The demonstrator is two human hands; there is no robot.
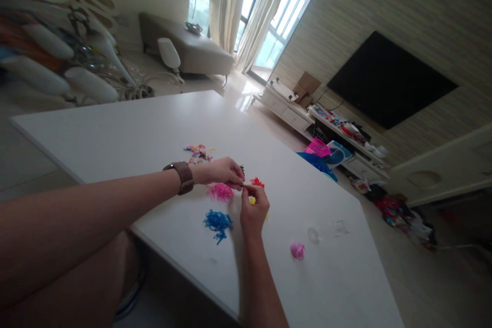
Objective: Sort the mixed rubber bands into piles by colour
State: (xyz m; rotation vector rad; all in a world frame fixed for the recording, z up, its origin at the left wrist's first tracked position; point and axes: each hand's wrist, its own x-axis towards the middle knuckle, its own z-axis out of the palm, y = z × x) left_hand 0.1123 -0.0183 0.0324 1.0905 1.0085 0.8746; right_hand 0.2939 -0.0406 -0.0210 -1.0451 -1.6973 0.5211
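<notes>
My left hand (226, 171), with a brown watch (183, 177) on its wrist, meets my right hand (254, 209) over the white table (154, 123). Both are closed in a pinch, fingertips together at a tiny dark thing too small to make out. Around them lie piles of what look like small rubber bands: a pink pile (221, 192) below my left hand, a blue pile (218, 223) nearer me, and a red pile (257, 182) beyond my right fingers. A yellow pile (252, 200) is partly hidden by my right hand. Black pieces (242, 169) show beside my left fingers.
Farther off on the table is a mixed-colour pile (198, 152). To the right stand a pink cup-like object (297, 250) and clear plastic pieces (314, 235). Beyond the table are a bench (200, 48), a low cabinet (286, 113) and a wall television (388, 79).
</notes>
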